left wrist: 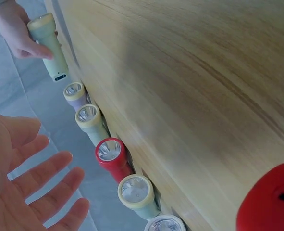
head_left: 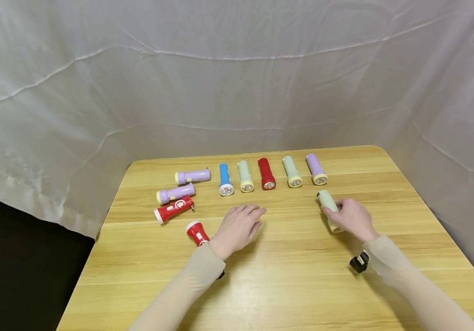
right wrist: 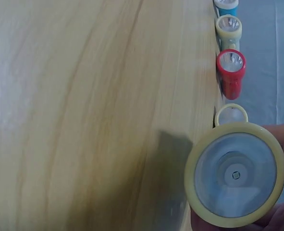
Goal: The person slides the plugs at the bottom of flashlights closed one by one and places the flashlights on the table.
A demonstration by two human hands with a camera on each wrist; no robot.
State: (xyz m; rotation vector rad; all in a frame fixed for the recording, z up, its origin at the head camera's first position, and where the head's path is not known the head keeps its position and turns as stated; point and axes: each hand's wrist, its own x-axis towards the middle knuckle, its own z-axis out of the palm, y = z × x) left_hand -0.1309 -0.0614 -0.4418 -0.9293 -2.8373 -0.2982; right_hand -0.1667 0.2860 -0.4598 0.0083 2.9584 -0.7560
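Observation:
My right hand (head_left: 353, 219) grips a pale green flashlight (head_left: 328, 202) around its body, at the right of the row. Its yellow-rimmed lens (right wrist: 235, 174) faces the camera in the right wrist view. My left hand (head_left: 239, 226) is over the middle of the table with fingers spread and nothing in them, as the left wrist view also shows. Under the left wrist lies a red flashlight (head_left: 197, 232), partly hidden by the sleeve. Beyond the hands stretches a row: blue flashlight (head_left: 225, 177), pale green flashlight (head_left: 244, 173), red flashlight (head_left: 266, 171), another pale green flashlight (head_left: 290, 168) and purple flashlight (head_left: 314, 166).
At the left lie two purple flashlights, an upper purple flashlight (head_left: 195, 176) and a lower purple flashlight (head_left: 177, 193), with a red flashlight (head_left: 175, 209) close below them. Pale cloth (head_left: 237, 101) hangs behind the wooden table (head_left: 286, 285) and along its sides.

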